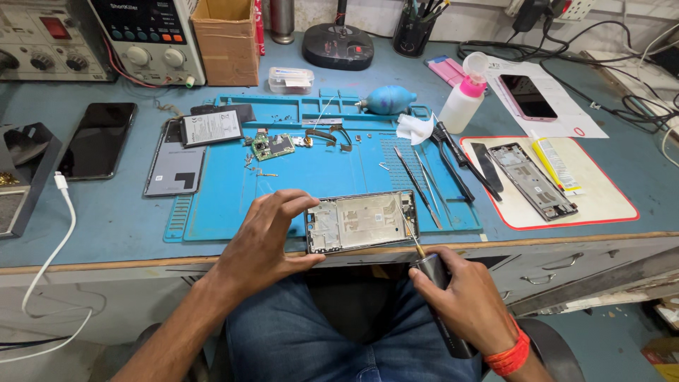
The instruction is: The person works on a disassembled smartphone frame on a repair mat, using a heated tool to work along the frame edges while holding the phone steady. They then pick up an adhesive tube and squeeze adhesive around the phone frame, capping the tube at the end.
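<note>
Phone repair workshop: repair mat (226, 205), power supply (148, 35).

The workbench (113, 219) is dull blue with a worn wooden front edge. A brighter turquoise mat (318, 170) lies at its middle. The phone frame (362, 221) at the front edge is silver-grey, held by the left hand (265, 237); the right hand (470, 301), with a red-orange wristband (511, 354), holds a dark grey screwdriver (442, 297). On the mat lie a green circuit board (273, 146), a teal blower bulb (389, 100) and a white cloth (416, 129). Toward the right edge sits a cream pad (608, 198) bordered in red, with a yellow tube (557, 164), possibly glue. The bottle (463, 102) is white with a pink cap.
</note>
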A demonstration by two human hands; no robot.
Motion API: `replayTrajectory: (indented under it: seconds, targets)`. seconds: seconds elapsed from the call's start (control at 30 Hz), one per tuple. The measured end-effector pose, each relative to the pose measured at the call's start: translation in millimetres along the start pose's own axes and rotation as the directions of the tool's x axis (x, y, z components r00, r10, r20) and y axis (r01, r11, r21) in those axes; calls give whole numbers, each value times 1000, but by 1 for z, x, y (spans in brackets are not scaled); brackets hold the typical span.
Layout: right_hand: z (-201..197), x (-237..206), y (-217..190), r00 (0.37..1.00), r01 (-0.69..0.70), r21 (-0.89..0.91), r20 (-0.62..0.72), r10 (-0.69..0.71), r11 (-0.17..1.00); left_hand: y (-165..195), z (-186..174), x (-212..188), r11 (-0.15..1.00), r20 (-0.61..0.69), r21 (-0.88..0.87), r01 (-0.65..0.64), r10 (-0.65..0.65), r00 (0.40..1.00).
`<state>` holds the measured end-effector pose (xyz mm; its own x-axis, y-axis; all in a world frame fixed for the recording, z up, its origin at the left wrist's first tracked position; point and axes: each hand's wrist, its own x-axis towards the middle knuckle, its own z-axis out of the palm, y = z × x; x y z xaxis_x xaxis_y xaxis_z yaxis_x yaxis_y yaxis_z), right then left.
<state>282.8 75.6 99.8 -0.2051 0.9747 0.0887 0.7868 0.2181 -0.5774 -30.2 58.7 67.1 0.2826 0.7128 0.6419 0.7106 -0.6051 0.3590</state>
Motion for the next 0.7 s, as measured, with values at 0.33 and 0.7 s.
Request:
replayTrajectory:
  seconds: [0.33,0.7]
  targets:
    - [11,-3,-16,992,-113,26,55,111,993,3,2,0,1000,-20,28,4,-3,1000]
    - [14,-6,-23,999,-39,53,31,37,998,2,7,-3,999,-24,36,23,-22,999]
